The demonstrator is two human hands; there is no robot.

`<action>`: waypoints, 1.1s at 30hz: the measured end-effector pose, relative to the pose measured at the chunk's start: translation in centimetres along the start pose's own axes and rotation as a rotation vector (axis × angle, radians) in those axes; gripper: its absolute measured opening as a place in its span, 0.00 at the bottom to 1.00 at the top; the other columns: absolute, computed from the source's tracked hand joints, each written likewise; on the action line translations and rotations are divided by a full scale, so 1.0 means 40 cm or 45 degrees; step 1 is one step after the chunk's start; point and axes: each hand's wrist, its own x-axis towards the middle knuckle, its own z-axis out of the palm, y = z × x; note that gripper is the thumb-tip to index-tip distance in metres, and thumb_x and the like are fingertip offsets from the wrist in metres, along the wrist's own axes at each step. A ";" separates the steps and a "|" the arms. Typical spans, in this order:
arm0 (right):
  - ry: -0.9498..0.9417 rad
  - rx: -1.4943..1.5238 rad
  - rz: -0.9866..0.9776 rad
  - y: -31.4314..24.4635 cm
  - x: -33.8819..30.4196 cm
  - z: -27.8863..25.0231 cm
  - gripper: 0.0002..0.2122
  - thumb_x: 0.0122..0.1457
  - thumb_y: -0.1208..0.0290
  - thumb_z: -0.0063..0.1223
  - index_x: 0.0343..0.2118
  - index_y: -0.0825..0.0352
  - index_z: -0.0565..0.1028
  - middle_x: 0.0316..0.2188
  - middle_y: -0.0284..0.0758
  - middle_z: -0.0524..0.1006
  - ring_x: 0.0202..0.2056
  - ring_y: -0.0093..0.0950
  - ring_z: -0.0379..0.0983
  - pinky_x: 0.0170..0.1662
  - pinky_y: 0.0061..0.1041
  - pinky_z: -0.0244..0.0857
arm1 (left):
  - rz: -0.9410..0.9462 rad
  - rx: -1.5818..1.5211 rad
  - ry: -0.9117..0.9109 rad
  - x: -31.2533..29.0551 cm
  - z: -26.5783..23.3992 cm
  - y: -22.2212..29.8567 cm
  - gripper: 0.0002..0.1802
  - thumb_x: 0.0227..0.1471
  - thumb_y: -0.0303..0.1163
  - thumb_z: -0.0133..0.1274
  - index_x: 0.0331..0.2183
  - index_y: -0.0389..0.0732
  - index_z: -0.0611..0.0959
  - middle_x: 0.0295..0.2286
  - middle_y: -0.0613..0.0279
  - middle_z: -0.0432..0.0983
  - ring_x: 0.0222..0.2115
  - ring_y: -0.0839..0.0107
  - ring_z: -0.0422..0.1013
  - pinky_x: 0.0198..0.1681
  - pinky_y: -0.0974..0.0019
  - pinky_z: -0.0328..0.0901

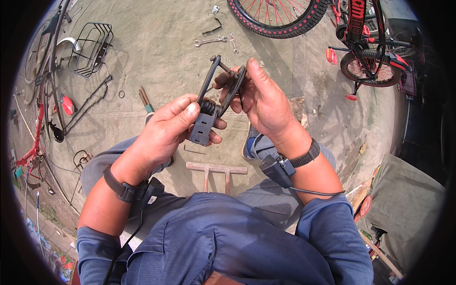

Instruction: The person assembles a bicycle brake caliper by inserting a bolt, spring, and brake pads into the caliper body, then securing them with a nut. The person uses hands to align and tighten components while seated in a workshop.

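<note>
Between my hands, in front of my body, is a black metal bracket [202, 129] with slots in its flat plate, a coil spring [207, 106] and two upright arms joined by a crossbar. Its plate is gripped by my left hand [173, 118], the thumb pressing beside the spring and the fingers underneath. My right hand [267, 102] closes its fingers on the curved right arm of the bracket, while its thumb points up. Part of the bracket is hidden behind my fingers.
On the ground lie a wrench [211, 41], a smaller wrench [233, 42], a hex key [194, 151] and a black wire basket [90, 50]. A wooden T-shaped piece [216, 168] is between my legs. A bicycle wheel [280, 32] stands ahead, and a red bicycle frame [36, 137] leftward.
</note>
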 end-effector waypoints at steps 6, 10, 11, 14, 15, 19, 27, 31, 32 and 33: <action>-0.022 0.033 -0.007 0.001 0.001 -0.004 0.27 0.69 0.43 0.38 0.46 0.68 0.73 0.41 0.39 0.78 0.37 0.24 0.76 0.31 0.20 0.64 | -0.008 -0.011 0.012 -0.001 0.003 0.000 0.25 0.69 0.46 0.41 0.56 0.35 0.70 0.43 0.48 0.79 0.38 0.63 0.79 0.43 0.63 0.72; 0.000 0.056 -0.003 0.001 0.001 -0.002 0.27 0.69 0.43 0.39 0.46 0.69 0.73 0.41 0.40 0.78 0.37 0.26 0.76 0.32 0.21 0.65 | 0.003 0.000 0.020 0.001 0.001 -0.004 0.24 0.68 0.46 0.42 0.54 0.37 0.70 0.43 0.44 0.79 0.38 0.59 0.80 0.40 0.62 0.73; -0.003 0.056 0.000 0.001 0.001 -0.002 0.27 0.69 0.43 0.39 0.46 0.69 0.73 0.41 0.40 0.78 0.37 0.26 0.76 0.32 0.21 0.65 | 0.002 -0.001 0.019 0.001 0.000 -0.005 0.24 0.68 0.46 0.42 0.54 0.37 0.70 0.43 0.44 0.79 0.38 0.59 0.80 0.40 0.62 0.73; -0.010 0.063 0.007 -0.002 0.001 -0.003 0.27 0.69 0.44 0.39 0.46 0.69 0.73 0.42 0.40 0.78 0.38 0.26 0.76 0.33 0.22 0.65 | 0.002 -0.010 0.010 0.001 -0.001 -0.005 0.24 0.68 0.46 0.42 0.54 0.37 0.70 0.43 0.44 0.79 0.38 0.59 0.80 0.40 0.62 0.73; -0.012 0.068 0.008 -0.003 0.001 -0.004 0.27 0.69 0.44 0.39 0.46 0.70 0.73 0.42 0.40 0.78 0.38 0.26 0.76 0.33 0.22 0.66 | 0.000 -0.009 0.009 0.001 -0.001 -0.005 0.24 0.68 0.46 0.42 0.54 0.37 0.70 0.43 0.44 0.79 0.38 0.58 0.80 0.40 0.62 0.73; -0.010 0.083 0.000 -0.004 -0.001 -0.002 0.27 0.69 0.44 0.40 0.47 0.71 0.73 0.42 0.40 0.78 0.40 0.27 0.76 0.34 0.23 0.66 | -0.011 -0.037 -0.004 -0.001 -0.001 -0.003 0.25 0.69 0.45 0.41 0.56 0.35 0.70 0.43 0.46 0.79 0.38 0.62 0.79 0.43 0.62 0.72; 0.014 0.094 -0.009 -0.002 0.000 -0.003 0.28 0.69 0.45 0.41 0.49 0.73 0.72 0.43 0.41 0.78 0.41 0.29 0.77 0.35 0.24 0.67 | -0.003 -0.031 -0.016 -0.001 -0.004 -0.007 0.24 0.69 0.44 0.42 0.55 0.35 0.70 0.42 0.46 0.79 0.38 0.62 0.80 0.43 0.63 0.72; 0.006 0.109 -0.010 0.003 0.002 -0.008 0.28 0.69 0.45 0.41 0.49 0.73 0.72 0.43 0.41 0.78 0.42 0.30 0.77 0.36 0.25 0.67 | -0.009 -0.011 -0.026 0.000 -0.006 -0.010 0.25 0.67 0.48 0.43 0.54 0.37 0.70 0.44 0.42 0.78 0.38 0.57 0.80 0.41 0.61 0.73; -0.001 0.114 -0.015 0.005 0.003 -0.009 0.28 0.69 0.45 0.41 0.48 0.72 0.73 0.43 0.41 0.78 0.42 0.30 0.77 0.36 0.25 0.67 | -0.011 -0.010 -0.030 0.000 -0.006 -0.010 0.25 0.67 0.48 0.43 0.54 0.37 0.70 0.44 0.42 0.78 0.38 0.57 0.80 0.41 0.60 0.74; -0.003 0.117 -0.015 0.005 0.003 -0.009 0.28 0.69 0.44 0.40 0.48 0.72 0.73 0.43 0.41 0.78 0.42 0.30 0.77 0.36 0.26 0.67 | -0.013 -0.009 -0.033 0.000 -0.007 -0.010 0.25 0.67 0.47 0.43 0.54 0.37 0.70 0.44 0.42 0.78 0.39 0.57 0.80 0.41 0.60 0.74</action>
